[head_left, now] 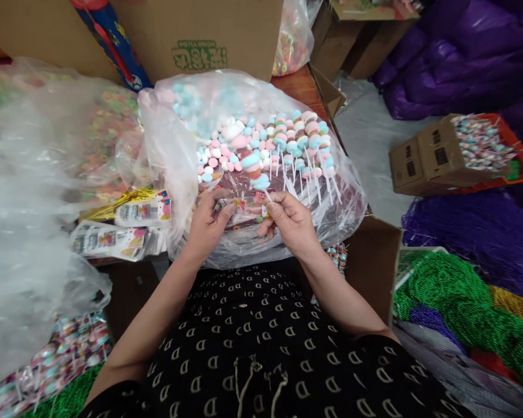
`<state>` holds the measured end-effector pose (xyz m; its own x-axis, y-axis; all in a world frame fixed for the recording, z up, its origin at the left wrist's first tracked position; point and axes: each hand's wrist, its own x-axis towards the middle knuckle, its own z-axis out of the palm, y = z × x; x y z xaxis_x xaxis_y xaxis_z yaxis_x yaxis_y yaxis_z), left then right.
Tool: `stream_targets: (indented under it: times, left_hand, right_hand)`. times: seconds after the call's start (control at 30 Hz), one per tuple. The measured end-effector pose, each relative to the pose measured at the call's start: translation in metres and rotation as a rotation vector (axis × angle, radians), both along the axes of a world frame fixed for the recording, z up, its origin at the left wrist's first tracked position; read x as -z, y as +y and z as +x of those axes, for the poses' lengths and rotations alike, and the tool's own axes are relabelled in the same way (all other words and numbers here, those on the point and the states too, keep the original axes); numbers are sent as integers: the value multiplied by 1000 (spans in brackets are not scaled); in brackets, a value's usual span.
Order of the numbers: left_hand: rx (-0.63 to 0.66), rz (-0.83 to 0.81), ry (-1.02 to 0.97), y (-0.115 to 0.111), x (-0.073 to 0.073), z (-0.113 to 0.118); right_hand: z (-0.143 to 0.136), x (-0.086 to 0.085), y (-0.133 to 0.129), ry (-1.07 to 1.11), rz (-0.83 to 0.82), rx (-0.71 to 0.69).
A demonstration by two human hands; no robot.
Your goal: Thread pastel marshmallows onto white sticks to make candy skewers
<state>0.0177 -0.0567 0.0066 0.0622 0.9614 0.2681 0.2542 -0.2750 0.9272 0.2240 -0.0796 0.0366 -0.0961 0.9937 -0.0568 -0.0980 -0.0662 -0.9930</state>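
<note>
My right hand (293,223) pinches the white stick of a candy skewer (255,168), which is stacked with blue, pink and white pieces and tilts up and to the left. With thumb and finger closed, my left hand (209,220) grips what looks like a small clear printed bag (240,204), stretched toward my right hand. Behind my hands, several finished-looking candy skewers (303,142) lie with their sticks toward me. Loose pastel candies (220,152) are heaped beside them on a large clear plastic bag (178,232).
Printed header bags (113,239) and gold twist ties (126,200) lie at the left, by bags of ring candies (113,122). A cardboard box (226,35) stands behind. On the right are an open carton (366,249), a filled box (422,157) and green bead strings (453,296).
</note>
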Motion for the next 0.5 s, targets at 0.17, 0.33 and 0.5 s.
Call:
stream_targets:
  times: [0.17, 0.33, 0.5]
  left_hand:
    - [8, 429, 540, -5, -18, -3]
    - [216, 378, 431, -5, -14, 8]
    - [221, 236, 211, -5, -11, 12]
  right_hand:
    - [2, -4, 1, -82, 35, -1]
    - [4, -5, -2, -113, 51, -71]
    - [4, 1, -4, -168, 102, -75]
